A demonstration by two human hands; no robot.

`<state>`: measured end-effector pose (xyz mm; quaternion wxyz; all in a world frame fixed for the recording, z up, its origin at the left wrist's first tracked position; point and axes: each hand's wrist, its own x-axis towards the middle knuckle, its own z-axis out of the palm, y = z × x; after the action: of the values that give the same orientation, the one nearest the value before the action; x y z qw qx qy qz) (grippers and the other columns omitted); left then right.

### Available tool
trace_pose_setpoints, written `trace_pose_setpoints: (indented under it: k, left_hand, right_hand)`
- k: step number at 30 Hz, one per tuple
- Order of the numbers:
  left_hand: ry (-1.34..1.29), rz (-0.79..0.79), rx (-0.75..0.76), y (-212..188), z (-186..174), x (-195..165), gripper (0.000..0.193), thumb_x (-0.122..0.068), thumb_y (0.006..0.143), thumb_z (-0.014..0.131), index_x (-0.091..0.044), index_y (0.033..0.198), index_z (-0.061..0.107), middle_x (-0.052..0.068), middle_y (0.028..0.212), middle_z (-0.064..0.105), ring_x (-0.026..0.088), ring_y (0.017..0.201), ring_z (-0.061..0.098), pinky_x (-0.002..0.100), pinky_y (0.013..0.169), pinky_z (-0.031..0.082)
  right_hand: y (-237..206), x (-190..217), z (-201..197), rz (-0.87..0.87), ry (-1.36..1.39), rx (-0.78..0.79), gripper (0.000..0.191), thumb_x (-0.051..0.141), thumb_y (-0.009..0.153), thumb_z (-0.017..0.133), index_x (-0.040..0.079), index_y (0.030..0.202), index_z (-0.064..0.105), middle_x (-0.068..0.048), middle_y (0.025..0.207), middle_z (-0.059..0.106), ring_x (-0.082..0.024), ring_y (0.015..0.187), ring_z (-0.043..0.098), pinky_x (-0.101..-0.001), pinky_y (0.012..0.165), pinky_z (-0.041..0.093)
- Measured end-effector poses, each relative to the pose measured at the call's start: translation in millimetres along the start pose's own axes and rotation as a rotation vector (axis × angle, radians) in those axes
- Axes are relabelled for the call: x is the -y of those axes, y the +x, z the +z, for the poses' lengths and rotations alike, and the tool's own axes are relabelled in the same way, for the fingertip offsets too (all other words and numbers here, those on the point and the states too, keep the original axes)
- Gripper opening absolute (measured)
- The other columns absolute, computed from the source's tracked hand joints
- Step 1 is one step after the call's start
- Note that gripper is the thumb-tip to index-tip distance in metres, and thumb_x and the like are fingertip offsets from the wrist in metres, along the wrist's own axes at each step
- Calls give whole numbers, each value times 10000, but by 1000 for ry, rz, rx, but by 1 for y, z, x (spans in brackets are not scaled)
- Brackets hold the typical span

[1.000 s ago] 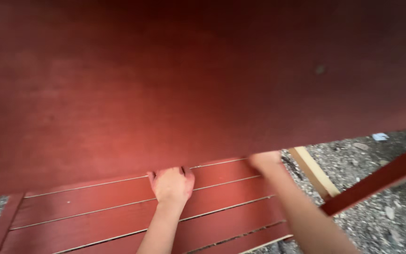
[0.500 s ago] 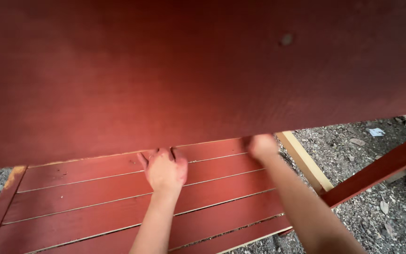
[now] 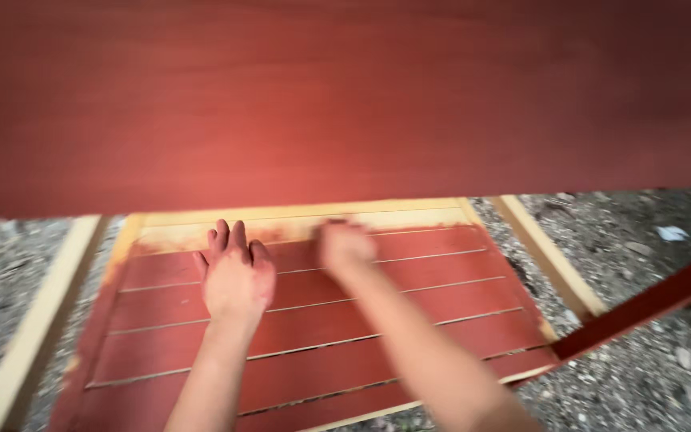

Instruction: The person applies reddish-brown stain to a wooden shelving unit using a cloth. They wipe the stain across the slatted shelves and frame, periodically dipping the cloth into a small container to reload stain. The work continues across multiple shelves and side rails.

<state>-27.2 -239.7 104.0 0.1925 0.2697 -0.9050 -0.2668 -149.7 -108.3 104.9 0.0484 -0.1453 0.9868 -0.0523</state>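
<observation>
The left hand [image 3: 236, 276] lies flat, palm down and fingers together, on the red slatted panel [image 3: 321, 336], near its far-left part — clamped on nothing, just pressing on the painted slats. The right hand [image 3: 345, 246] is blurred; it sits over the panel's far edge just right of the left one, and whether it is spread or curled cannot be told. Both forearms reach in from the near edge, the right one crossing the panel's middle.

The panel is built of red horizontal slats with thin pale gaps between them; its far strip is bare light wood, with red smeared along the line where paint meets wood. A large red board [image 3: 345, 96] fills the whole upper view and overhangs the panel's far edge. A pale wooden batten [image 3: 33, 320] runs beside the panel's left edge, another pale batten [image 3: 549, 256] beside its right, and a red beam [image 3: 649, 308] slants off the near-right corner — all resting on grey gravel [image 3: 649, 376].
</observation>
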Motion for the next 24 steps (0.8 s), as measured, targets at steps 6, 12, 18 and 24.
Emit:
trace_pose_setpoints:
  k: [6, 12, 18, 24]
  left_hand:
    - [-209, 7, -212, 2, -31, 52, 541, -267, 969, 415, -53, 1456, 513, 190, 1588, 390, 361, 1496, 315, 604, 1209, 145]
    - [-109, -17, -203, -9, -17, 57, 513, -243, 966, 417, -64, 1434, 532, 171, 1600, 392, 347, 1504, 313, 583, 1216, 168]
    - [-35, 15, -190, -30, 3, 54, 541, -265, 943, 462, -36, 1432, 507, 190, 1580, 393, 351, 1476, 340, 564, 1210, 205]
    - [-66, 17, -181, -42, -12, 70, 541, -239, 962, 440, -26, 1457, 495, 203, 1586, 400, 372, 1483, 332, 574, 1196, 207]
  right_hand:
    - [-46, 170, 5, -415, 112, -84, 403, 316, 957, 540, 128, 1302, 632, -211, 1350, 579, -401, 1152, 611, -476, 876, 581]
    - [-25, 82, 35, -493, 130, -413, 294, 266, 908, 572, 280, 1173, 699, -77, 1152, 685, -292, 1072, 663, -423, 809, 585]
    - [-13, -145, 12, 210, -116, -50, 502, 567, 1009, 437, 381, 1474, 470, -61, 1476, 535, -282, 1246, 613, -489, 994, 538]
    - [-30, -204, 11, 283, -132, -357, 450, 502, 975, 567, 293, 1373, 560, -182, 1616, 301, -483, 1405, 411, -517, 964, 529]
